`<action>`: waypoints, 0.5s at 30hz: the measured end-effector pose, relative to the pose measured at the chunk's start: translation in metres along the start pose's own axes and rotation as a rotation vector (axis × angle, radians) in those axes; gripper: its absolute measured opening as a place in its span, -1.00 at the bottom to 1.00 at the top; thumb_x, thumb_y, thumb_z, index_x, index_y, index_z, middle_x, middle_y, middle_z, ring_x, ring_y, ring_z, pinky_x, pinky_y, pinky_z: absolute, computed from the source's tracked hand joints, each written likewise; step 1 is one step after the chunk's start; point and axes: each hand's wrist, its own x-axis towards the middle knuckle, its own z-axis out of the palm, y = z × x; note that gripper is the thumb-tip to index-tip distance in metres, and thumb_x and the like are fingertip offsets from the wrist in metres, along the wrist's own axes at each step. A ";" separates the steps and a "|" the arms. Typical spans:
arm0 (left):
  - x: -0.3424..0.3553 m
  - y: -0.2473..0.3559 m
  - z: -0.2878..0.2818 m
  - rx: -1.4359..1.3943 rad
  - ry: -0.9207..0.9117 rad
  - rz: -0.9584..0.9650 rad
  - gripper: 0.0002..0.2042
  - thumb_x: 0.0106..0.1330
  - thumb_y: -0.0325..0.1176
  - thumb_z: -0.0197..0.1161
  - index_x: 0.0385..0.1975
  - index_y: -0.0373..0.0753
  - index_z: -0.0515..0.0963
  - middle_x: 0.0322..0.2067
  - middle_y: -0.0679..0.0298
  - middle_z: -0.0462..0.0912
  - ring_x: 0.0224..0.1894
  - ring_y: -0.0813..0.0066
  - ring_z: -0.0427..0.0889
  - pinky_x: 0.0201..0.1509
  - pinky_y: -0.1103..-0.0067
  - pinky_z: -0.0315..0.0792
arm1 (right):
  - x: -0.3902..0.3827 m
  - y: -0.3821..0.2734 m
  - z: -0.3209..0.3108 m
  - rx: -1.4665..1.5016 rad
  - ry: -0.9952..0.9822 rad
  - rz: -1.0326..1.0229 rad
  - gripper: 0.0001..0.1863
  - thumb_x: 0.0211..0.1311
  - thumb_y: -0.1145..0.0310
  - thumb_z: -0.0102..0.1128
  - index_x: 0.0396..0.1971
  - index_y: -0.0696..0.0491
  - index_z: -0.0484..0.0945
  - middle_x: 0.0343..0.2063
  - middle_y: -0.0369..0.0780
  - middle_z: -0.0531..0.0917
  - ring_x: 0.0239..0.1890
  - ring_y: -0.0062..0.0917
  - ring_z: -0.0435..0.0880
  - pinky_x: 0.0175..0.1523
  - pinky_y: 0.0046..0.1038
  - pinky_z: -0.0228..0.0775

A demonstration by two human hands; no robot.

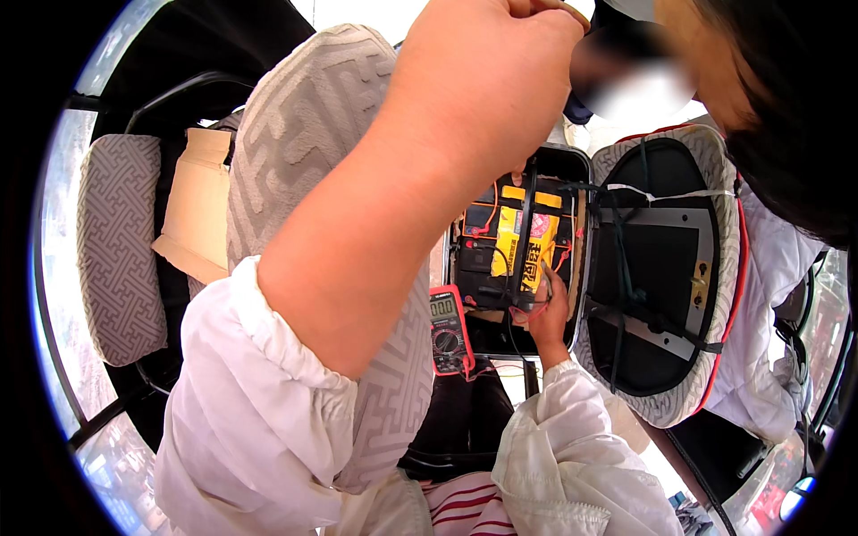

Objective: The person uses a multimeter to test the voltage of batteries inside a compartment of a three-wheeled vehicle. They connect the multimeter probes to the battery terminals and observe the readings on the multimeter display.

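The left hand (500, 54) is raised close to the camera near the top of the view, its bare forearm running down to a rolled white sleeve; the fingers are curled in a closed fist, and whether it grips anything cannot be told, since the top of the hand is cut by the frame edge. The right hand (547, 313) reaches forward into the open battery compartment (474, 268) under a lifted vehicle seat (666, 268), whose black underside with straps and a grey patterned rim stands tilted up to the right. This hand is closed on a thin dark probe (546, 284), its tip pointing up at the lower edge of the yellow battery (527, 237) that sits in the middle of the compartment, crossed by a black strap and ringed with orange wires (489, 214). Just left of the compartment, resting against the grey patterned seat cover (304, 152), stands a red-cased multimeter (447, 330) with its screen lit and its dial below; red leads trail from its lower end toward the right hand. Farther left lie a piece of brown cardboard (201, 205) and another grey patterned cushion (116, 241). At the upper right another person's dark hair (786, 98) leans into view.
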 end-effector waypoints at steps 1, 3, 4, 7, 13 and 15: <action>0.003 -0.001 0.009 0.086 0.083 0.009 -0.73 0.50 -0.34 0.13 -0.07 -0.46 0.58 -0.32 0.20 0.70 -0.37 0.58 0.57 -0.28 0.64 0.48 | -0.008 0.007 -0.004 0.045 0.007 0.058 -0.63 0.52 0.36 0.04 0.22 0.15 0.53 0.03 0.01 0.66 0.09 -0.08 0.61 0.20 -0.26 0.43; 0.010 -0.003 0.024 0.208 0.230 -0.003 -0.73 0.50 -0.35 0.12 -0.06 -0.46 0.59 -0.32 0.19 0.71 -0.37 0.57 0.57 -0.24 0.64 0.49 | -0.015 0.023 -0.009 0.037 -0.032 0.077 -0.64 0.52 0.37 0.02 0.20 0.16 0.53 0.05 0.04 0.65 0.10 -0.05 0.62 0.23 -0.26 0.43; 0.009 -0.001 0.024 0.235 0.252 0.010 -0.73 0.50 -0.35 0.12 -0.06 -0.46 0.59 -0.32 0.18 0.71 -0.37 0.56 0.58 -0.21 0.63 0.49 | -0.016 0.022 -0.004 0.049 -0.045 0.071 -0.65 0.53 0.37 0.02 0.19 0.16 0.53 0.06 0.05 0.64 0.10 -0.05 0.63 0.22 -0.26 0.44; 0.006 -0.002 0.019 0.257 0.252 0.065 -0.75 0.50 -0.37 0.11 -0.06 -0.45 0.60 -0.33 0.17 0.73 -0.36 0.56 0.59 -0.17 0.63 0.49 | -0.014 0.026 0.003 0.075 -0.055 0.137 -0.66 0.54 0.32 0.03 0.15 0.16 0.56 0.06 0.06 0.65 0.08 -0.04 0.65 0.19 -0.24 0.46; 0.015 -0.009 0.015 0.238 0.289 0.075 -0.79 0.50 -0.39 0.12 -0.09 -0.38 0.62 -0.35 0.20 0.74 -0.37 0.59 0.59 -0.20 0.66 0.47 | -0.004 0.029 0.007 0.051 -0.041 0.170 -0.66 0.56 0.27 0.04 0.07 0.22 0.58 -0.04 0.03 0.70 0.02 -0.20 0.70 0.15 -0.32 0.48; 0.017 -0.014 0.008 0.223 0.260 0.082 -0.79 0.50 -0.39 0.12 -0.09 -0.38 0.62 -0.34 0.20 0.74 -0.37 0.59 0.59 -0.20 0.66 0.46 | -0.004 0.033 0.005 0.016 -0.024 0.134 -0.66 0.56 0.28 0.04 0.06 0.22 0.59 -0.05 0.03 0.70 0.02 -0.17 0.70 0.15 -0.31 0.48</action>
